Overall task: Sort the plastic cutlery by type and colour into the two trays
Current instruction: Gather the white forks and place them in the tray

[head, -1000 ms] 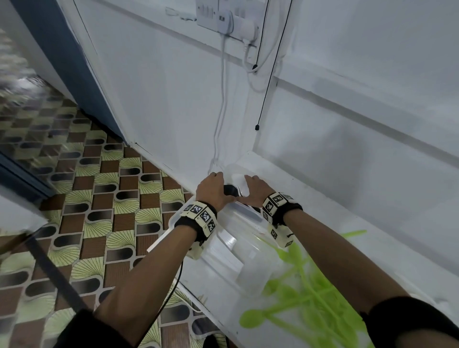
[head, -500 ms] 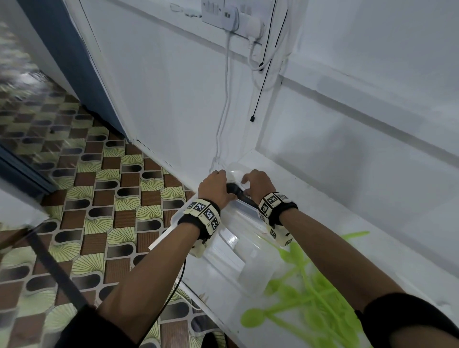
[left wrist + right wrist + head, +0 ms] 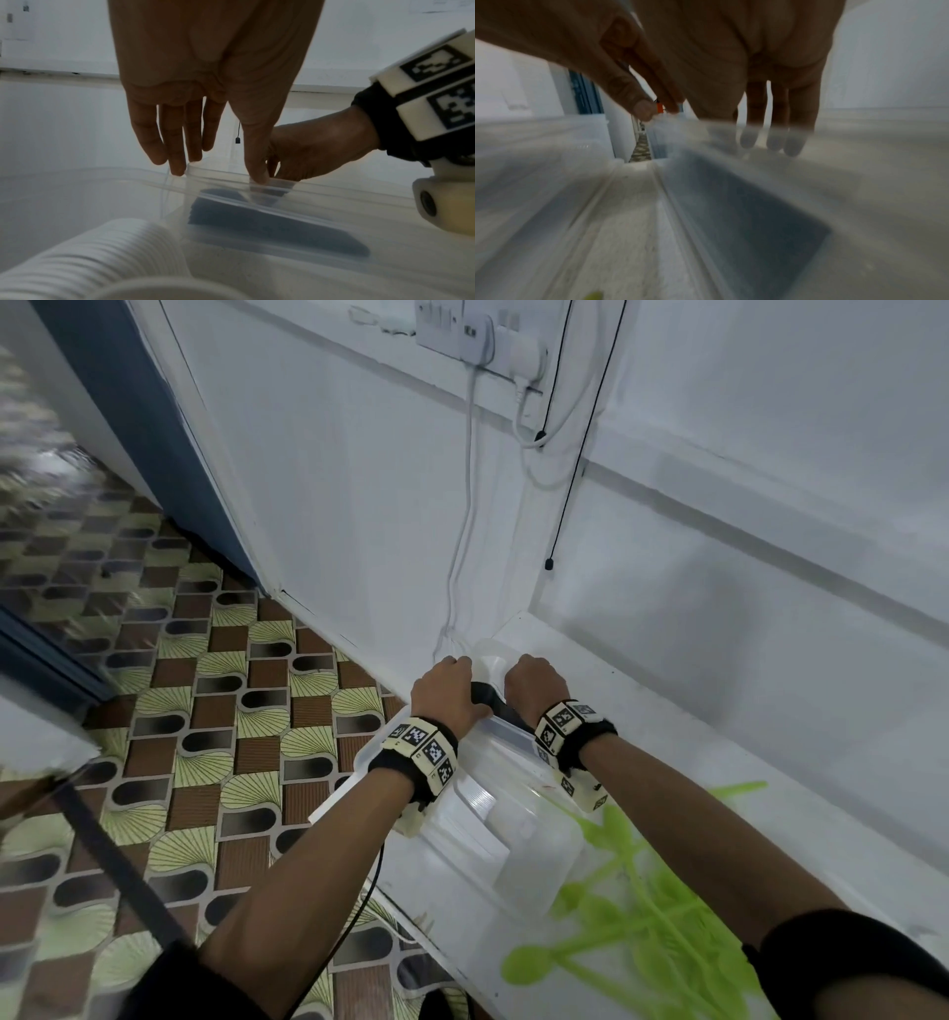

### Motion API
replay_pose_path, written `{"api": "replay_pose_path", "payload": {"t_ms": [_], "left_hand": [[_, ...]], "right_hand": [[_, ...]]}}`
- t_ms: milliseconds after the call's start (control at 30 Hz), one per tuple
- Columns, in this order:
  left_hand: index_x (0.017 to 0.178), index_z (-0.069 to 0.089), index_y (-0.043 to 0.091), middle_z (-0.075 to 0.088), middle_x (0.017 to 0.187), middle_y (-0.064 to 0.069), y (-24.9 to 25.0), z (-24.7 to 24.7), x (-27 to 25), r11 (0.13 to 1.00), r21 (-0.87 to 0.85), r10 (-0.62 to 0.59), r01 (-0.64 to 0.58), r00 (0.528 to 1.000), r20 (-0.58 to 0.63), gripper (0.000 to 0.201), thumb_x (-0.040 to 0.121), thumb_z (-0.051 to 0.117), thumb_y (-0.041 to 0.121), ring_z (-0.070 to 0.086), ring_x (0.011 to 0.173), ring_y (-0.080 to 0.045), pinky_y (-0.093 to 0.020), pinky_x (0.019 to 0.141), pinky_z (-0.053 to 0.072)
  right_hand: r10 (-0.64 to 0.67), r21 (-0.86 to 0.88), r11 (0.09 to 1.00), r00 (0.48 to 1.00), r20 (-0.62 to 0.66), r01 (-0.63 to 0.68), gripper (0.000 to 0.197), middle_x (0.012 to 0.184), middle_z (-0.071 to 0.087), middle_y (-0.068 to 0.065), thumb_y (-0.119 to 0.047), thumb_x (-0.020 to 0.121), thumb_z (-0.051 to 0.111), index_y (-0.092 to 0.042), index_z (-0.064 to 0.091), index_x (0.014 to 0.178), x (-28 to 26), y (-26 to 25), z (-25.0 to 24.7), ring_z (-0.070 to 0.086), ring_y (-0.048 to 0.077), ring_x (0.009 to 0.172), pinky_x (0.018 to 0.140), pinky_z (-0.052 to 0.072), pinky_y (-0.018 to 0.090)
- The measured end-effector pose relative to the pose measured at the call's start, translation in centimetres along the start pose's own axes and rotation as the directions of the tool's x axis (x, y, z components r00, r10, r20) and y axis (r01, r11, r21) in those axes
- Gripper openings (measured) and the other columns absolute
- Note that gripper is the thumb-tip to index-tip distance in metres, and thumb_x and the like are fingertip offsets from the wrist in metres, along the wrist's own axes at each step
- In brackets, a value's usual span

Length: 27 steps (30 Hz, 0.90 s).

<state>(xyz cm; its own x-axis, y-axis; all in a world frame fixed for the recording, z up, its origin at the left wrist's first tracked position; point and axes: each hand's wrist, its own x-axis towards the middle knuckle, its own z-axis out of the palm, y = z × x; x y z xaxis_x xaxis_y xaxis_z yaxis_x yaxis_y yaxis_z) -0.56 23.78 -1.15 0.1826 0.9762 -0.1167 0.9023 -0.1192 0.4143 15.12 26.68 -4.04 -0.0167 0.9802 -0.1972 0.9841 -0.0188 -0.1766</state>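
Two clear plastic trays lie end to end at the table's far left corner. The far tray (image 3: 500, 654) holds a stack of black cutlery (image 3: 493, 701). The near tray (image 3: 539, 855) holds stacked white cutlery (image 3: 477, 801). My left hand (image 3: 444, 690) grips the far tray's end, fingers (image 3: 174, 162) outside the rim and thumb inside by the black cutlery (image 3: 270, 223). My right hand (image 3: 534, 683) pinches the same tray's rim between thumb and forefinger (image 3: 654, 113), its other fingers behind the cloudy wall. Loose green cutlery (image 3: 642, 916) lies at the lower right.
The white table (image 3: 719, 762) meets a white wall behind and to the left. Cables (image 3: 467, 505) hang from a socket strip down to the corner beside the trays. Patterned floor tiles (image 3: 205, 762) lie past the table's left edge.
Both hands have stayed on the far tray's end. They now sit slightly further apart, so the black cutlery shows between them. The head view has tilted up.
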Motion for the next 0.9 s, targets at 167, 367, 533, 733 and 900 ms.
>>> {"api": "replay_pose_path", "payload": {"t_ms": [167, 367, 533, 733, 900], "left_hand": [[0.132, 0.049, 0.009, 0.062, 0.124, -0.009, -0.1, -0.2, -0.2, 1.0, -0.007, -0.004, 0.004, 1.0, 0.0, 0.066, 0.082, 0.078, 0.042, 0.058, 0.116, -0.031, -0.042, 0.091, 0.049], [0.129, 0.052, 0.009, 0.062, 0.123, -0.01, -0.1, -0.2, -0.4, 1.0, -0.028, -0.004, 0.004, 1.0, -0.004, 0.06, 0.084, 0.078, 0.04, 0.058, 0.114, -0.031, -0.041, 0.09, 0.048], [0.129, 0.052, 0.01, 0.061, 0.124, -0.009, 0.0, -0.2, -0.4, 1.0, -0.015, -0.009, 0.009, 1.0, 0.002, 0.059, 0.085, 0.077, 0.04, 0.058, 0.115, -0.03, -0.04, 0.088, 0.047], [0.136, 0.048, 0.01, 0.058, 0.131, -0.011, 0.3, -0.3, -0.2, 1.0, -0.01, -0.008, 0.008, 1.0, 0.029, 0.067, 0.084, 0.079, 0.037, 0.055, 0.121, -0.031, -0.041, 0.092, 0.047], [0.142, 0.044, 0.009, 0.051, 0.137, -0.015, 0.8, 0.1, -0.7, 0.999, -0.037, -0.016, 0.018, 0.999, 0.052, 0.068, 0.087, 0.076, 0.032, 0.054, 0.124, -0.037, -0.047, 0.1, 0.048]], "right_hand": [[0.002, 0.114, 0.994, 1.0, -0.012, -0.001, 0.036, 0.116, 0.067, 0.016, -0.01, 0.083, 0.078, -0.005, 0.067, 0.117, 0.3, 1.2, -0.1, 0.063, 0.034, 0.109, 0.087, 0.049, 0.035], [0.1, 0.201, 0.973, 0.993, 0.057, -0.109, 0.043, 0.128, 0.065, 0.012, -0.024, 0.088, 0.075, -0.015, 0.064, 0.128, -0.6, 3.9, 0.4, 0.057, 0.03, 0.121, 0.101, 0.047, 0.036], [0.039, 0.218, 0.974, 0.993, 0.114, -0.063, 0.043, 0.121, 0.068, 0.006, -0.021, 0.081, 0.082, -0.012, 0.068, 0.121, -0.9, 4.9, -0.3, 0.058, 0.027, 0.116, 0.099, 0.047, 0.033], [-0.023, 0.242, 0.97, 1.0, 0.021, 0.017, 0.028, 0.123, 0.069, 0.012, -0.004, 0.09, 0.064, -0.01, 0.07, 0.116, -2.6, 5.0, -0.6, 0.063, 0.031, 0.112, 0.099, 0.048, 0.034], [-0.025, 0.409, 0.91, 0.993, -0.118, 0.072, 0.025, 0.109, 0.074, 0.011, -0.005, 0.092, 0.056, -0.015, 0.074, 0.106, -6.0, 6.4, -1.7, 0.07, 0.03, 0.096, 0.088, 0.055, 0.039]]}}
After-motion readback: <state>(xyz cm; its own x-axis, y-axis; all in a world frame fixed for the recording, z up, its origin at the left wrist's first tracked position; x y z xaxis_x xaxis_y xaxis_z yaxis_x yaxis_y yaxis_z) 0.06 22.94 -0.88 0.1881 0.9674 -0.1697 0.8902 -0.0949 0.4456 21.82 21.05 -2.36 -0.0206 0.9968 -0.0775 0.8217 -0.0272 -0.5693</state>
